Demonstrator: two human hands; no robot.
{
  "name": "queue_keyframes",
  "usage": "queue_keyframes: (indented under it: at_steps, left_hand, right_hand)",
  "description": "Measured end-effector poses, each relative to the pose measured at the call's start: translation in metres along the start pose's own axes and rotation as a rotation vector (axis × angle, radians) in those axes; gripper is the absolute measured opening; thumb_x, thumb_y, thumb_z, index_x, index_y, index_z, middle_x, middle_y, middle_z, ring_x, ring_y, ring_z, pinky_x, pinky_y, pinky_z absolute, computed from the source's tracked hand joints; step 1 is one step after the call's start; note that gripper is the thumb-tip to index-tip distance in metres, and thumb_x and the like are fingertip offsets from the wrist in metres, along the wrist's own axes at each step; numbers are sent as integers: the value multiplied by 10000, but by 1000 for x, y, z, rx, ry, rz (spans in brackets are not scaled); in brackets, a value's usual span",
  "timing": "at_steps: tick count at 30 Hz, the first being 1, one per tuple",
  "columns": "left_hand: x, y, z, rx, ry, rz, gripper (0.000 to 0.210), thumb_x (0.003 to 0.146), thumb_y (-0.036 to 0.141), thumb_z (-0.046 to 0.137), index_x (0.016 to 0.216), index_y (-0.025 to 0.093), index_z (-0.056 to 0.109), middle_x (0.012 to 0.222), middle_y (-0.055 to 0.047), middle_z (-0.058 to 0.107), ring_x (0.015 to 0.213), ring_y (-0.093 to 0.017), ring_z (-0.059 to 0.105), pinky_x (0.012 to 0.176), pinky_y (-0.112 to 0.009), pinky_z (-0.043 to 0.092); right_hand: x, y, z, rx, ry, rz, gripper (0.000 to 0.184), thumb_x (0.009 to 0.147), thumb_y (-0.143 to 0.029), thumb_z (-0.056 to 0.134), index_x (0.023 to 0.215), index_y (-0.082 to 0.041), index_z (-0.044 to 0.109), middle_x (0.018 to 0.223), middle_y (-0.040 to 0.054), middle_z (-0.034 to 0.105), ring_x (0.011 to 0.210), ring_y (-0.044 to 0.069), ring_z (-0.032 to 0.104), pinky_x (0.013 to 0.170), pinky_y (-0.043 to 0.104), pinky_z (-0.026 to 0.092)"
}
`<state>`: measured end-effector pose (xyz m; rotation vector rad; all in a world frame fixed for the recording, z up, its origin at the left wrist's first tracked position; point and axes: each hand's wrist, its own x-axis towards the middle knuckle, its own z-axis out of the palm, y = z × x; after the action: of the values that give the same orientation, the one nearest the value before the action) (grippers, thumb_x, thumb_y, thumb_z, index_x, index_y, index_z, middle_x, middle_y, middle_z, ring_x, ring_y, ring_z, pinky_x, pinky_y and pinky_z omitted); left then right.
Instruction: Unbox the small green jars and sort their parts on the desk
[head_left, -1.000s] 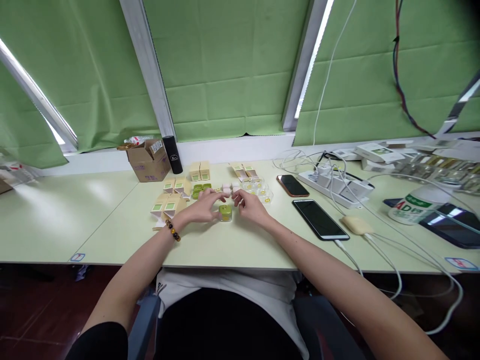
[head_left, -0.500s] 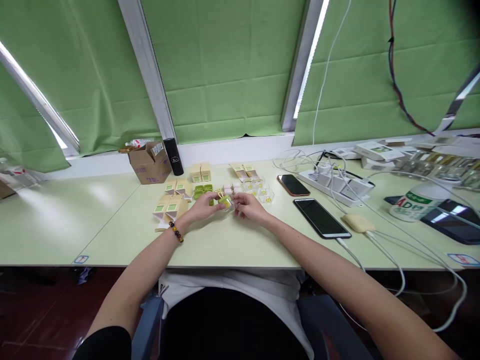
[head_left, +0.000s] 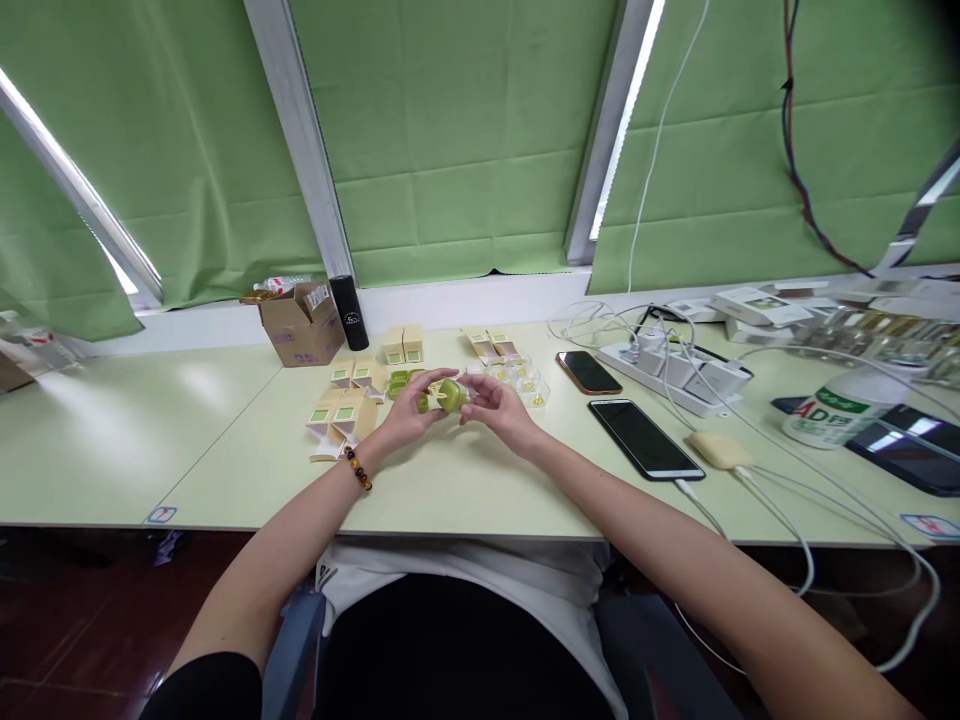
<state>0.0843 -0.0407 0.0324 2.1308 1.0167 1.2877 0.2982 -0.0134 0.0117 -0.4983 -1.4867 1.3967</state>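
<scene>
Dark and amber beads make one bracelet (head_left: 358,468) at the left wrist. Two hands meet over the table (head_left: 465,500) at one container (head_left: 451,394), rounded, green-topped, tilted sideways, with a pale loop. The left hand (head_left: 409,415) pinches it between thumb and fingers; the right hand's (head_left: 502,412) fingers curve about its other end, their grip unclear. Beyond stand two cartons (head_left: 403,345), then one black cylinder (head_left: 349,313).

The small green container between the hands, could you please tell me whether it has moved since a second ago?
Yes, the small green container has moved up the view, away from the front edge of the table.
</scene>
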Motion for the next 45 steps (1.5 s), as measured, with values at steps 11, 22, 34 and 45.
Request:
queue_keyframes:
  at_steps: [11,22,34,45]
  left_hand:
    - [-2,-4,-4,328,236,316,166,951,254,704,1106,277,759,1207,-81,761,1229,-284,606,1125,-542,485]
    - [-2,-5,1,388,312,369,137,964,377,735,898,282,808,1028,-64,798,1067,-263,649,1012,-507,546]
    - [-4,-4,9,333,289,428,145,1024,273,638,894,214,662,1068,-95,792,1003,-223,702,883,-405,557]
    - [-2,1,8,-140,477,25,285,983,477,696,926,202,655,1134,-117,766,993,-210,732,795,-324,578]
  right_hand:
    - [-6,0,6,-355,142,-286,451,776,-289,820,1175,-282,609,1262,68,654,1091,217,654,890,380,614]
    - [-5,12,6,-230,-76,-185,542,837,-390,827,1295,-284,557,1310,75,631,988,177,694,873,353,613]
    - [-5,11,8,-554,36,-292,436,857,-350,784,1263,-284,639,1236,77,684,998,226,663,737,356,611]
    - [-2,8,0,-488,113,-230,440,807,-397,837,1201,-261,697,1259,96,713,1097,250,669,890,419,617]
